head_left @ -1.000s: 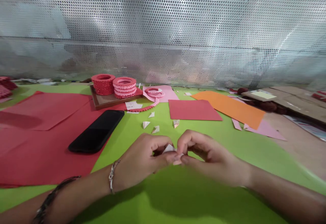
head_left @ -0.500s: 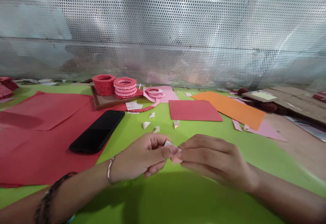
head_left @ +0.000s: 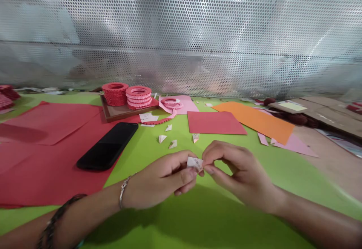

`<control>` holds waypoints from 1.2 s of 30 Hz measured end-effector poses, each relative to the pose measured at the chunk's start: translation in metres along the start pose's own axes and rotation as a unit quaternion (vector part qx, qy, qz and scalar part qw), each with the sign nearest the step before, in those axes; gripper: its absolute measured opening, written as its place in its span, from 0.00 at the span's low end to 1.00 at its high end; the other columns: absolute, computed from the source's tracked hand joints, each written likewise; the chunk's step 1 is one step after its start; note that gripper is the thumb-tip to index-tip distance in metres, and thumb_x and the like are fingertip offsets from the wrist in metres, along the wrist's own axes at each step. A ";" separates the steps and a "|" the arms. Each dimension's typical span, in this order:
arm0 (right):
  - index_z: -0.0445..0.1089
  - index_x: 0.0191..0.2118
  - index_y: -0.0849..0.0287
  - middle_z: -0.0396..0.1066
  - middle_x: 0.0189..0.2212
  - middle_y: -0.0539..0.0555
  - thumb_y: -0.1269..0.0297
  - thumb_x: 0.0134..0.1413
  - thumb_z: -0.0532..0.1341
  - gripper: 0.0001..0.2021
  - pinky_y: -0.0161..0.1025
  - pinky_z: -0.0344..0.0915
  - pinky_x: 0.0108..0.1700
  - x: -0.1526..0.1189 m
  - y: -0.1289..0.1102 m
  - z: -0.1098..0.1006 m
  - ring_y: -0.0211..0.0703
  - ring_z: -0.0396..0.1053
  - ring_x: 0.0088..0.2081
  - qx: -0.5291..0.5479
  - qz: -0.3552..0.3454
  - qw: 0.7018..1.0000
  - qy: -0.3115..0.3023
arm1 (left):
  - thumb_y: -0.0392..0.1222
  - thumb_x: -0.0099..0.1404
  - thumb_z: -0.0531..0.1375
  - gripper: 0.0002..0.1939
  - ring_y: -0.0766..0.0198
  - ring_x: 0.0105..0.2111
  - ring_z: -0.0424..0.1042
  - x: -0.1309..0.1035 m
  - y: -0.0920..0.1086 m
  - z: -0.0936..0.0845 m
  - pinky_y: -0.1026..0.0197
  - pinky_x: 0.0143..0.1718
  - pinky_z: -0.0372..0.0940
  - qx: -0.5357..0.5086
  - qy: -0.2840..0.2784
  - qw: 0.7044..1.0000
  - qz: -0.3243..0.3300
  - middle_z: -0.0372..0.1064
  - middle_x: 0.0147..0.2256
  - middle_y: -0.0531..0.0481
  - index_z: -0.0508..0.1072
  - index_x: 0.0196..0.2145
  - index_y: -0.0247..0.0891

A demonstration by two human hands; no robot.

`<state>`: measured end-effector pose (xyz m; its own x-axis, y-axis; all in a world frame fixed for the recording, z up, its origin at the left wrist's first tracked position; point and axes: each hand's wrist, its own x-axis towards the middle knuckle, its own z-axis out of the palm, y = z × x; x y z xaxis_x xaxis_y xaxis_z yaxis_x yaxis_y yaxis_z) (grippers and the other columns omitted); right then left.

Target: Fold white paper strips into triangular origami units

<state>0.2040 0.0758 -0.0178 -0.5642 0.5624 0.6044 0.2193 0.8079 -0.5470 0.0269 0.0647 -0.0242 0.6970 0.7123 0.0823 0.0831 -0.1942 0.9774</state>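
A small white piece of paper [head_left: 194, 162] with faint print is pinched between the thumb and fingers of my left hand [head_left: 164, 179]. My right hand [head_left: 240, 171] grips the paper's right edge between thumb and forefinger. Both hands are closed and held above the green table [head_left: 198, 219]. Just beyond them lie several small folded paper triangles [head_left: 172, 144]. A red rectangular sheet [head_left: 216, 123] is on the table behind my right hand.
A black phone [head_left: 109, 145] lies on red sheets [head_left: 56, 166] at left. Behind it, a brown tray [head_left: 113, 115] bears stacks of red [head_left: 115, 94] and pink rings [head_left: 138, 98]. An orange sheet [head_left: 263, 122] and cardboard [head_left: 328, 115] lie at right. A perforated metal panel [head_left: 181, 34] stands behind.
The paper has turned so its printed white face shows instead of the pinkish side. My right hand has rotated from flat fingers to a thumb-and-forefinger pinch; a paper triangle is now fully uncovered.
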 end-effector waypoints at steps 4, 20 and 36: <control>0.65 0.29 0.64 0.65 0.23 0.50 0.80 0.46 0.55 0.06 0.26 0.61 0.24 -0.001 0.002 0.003 0.30 0.63 0.24 0.010 0.022 1.000 0.008 | 0.36 0.63 0.47 0.07 0.73 0.21 0.55 0.000 -0.002 0.002 0.70 0.24 0.53 0.105 0.037 0.994 0.010 0.55 0.21 0.58 0.58 0.26 0.36; 0.62 0.26 0.61 0.64 0.23 0.50 0.70 0.50 0.56 0.04 0.32 0.63 0.26 -0.002 0.006 0.009 0.34 0.64 0.24 0.156 0.159 0.975 0.003 | 0.40 0.60 0.52 0.10 0.76 0.14 0.61 0.004 -0.006 0.007 0.74 0.15 0.56 0.043 0.114 0.992 -0.021 0.66 0.20 0.54 0.62 0.24 0.34; 0.64 0.30 0.63 0.67 0.26 0.53 0.73 0.49 0.59 0.01 0.32 0.62 0.29 -0.008 0.010 0.007 0.35 0.63 0.27 -0.195 -0.217 0.956 0.034 | 0.38 0.62 0.47 0.13 0.68 0.29 0.65 0.005 -0.008 0.009 0.67 0.33 0.60 0.116 0.118 0.986 0.014 0.68 0.27 0.53 0.69 0.29 0.34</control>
<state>0.2053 0.0779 -0.0319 -0.6185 0.1594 0.7695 0.2645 0.9643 0.0128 0.0361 0.0637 -0.0332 0.5190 0.8360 0.1780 0.2465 -0.3459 0.9053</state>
